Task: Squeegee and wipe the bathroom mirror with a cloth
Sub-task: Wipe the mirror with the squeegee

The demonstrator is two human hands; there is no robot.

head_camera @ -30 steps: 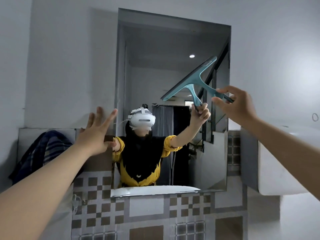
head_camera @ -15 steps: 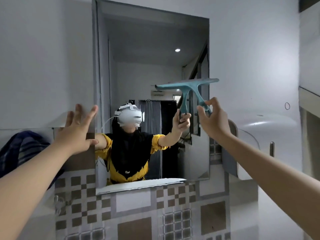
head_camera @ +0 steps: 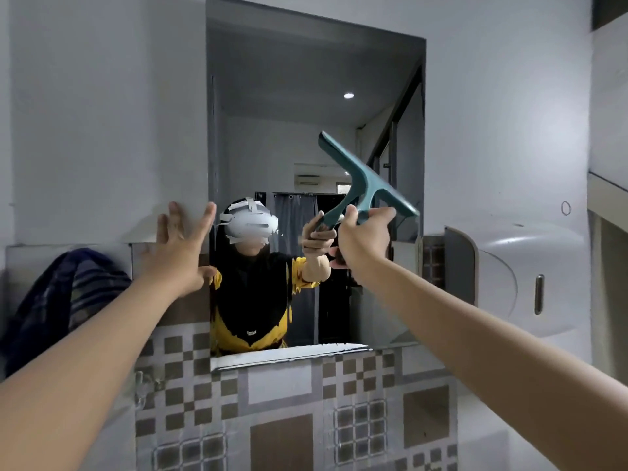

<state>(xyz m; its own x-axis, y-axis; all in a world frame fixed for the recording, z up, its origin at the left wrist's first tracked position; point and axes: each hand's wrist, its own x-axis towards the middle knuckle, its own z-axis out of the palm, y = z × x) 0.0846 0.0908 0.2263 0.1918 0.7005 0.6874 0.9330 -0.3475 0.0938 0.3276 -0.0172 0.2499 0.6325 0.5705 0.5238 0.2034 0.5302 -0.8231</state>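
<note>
My right hand (head_camera: pixel 365 239) is raised in front of the mirror (head_camera: pixel 316 185), fingers wrapped tight round the handle of the teal squeegee (head_camera: pixel 365 176). Squeegee head is tilted, one end up-left, the other down-right near the mirror's right edge; blade side faces the glass, but I can't tell if it actually touches. My left hand (head_camera: pixel 180 253) is spread wide, fingers splayed and pointing up, holding nothing, palm at the mirror's left edge where glass meets the white wall (head_camera: pixel 102 113); looks pressed flat there, contact not certain. Both forearms stretch forward from the bottom corners. Mirror is a tall rectangle fixed to the wall above a band of brown-and-grey checked tiles (head_camera: pixel 289 409); a white streaky strip runs along its bottom edge. The glass reflects a person in a black and yellow top with a white headset, arm up with the squeegee. A dark striped cloth (head_camera: pixel 64 300) hangs bunched at the far left, below and left of my left hand, well apart from the mirror, not touched by either hand. A white dispenser (head_camera: pixel 520 277) sits on the wall just right of the mirror.
</note>
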